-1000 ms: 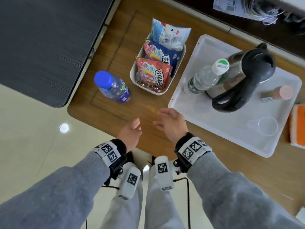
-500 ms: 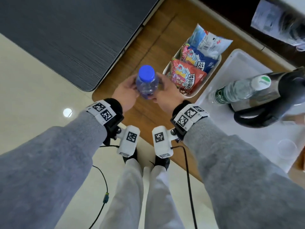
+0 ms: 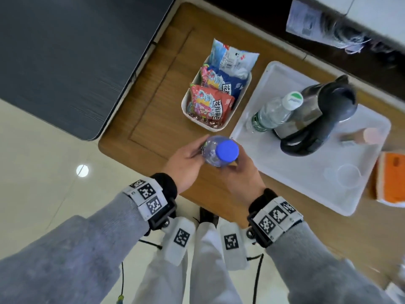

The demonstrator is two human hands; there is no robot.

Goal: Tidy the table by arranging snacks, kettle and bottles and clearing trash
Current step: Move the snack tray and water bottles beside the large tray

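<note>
Blue-capped bottle (image 3: pixel 220 153) is sitting upright between both hands above the near edge of the wooden table (image 3: pixel 153 102), just short of the white tray (image 3: pixel 306 185). The left hand (image 3: pixel 186 163) is curling its fingers around the bottle's left side, while the right hand (image 3: pixel 243 174) is gripping its right side. On the tray, a kettle (image 3: pixel 320 115) is standing beside a clear water bottle (image 3: pixel 271 114). Snack packets are filling the white basket (image 3: pixel 185 102).
</note>
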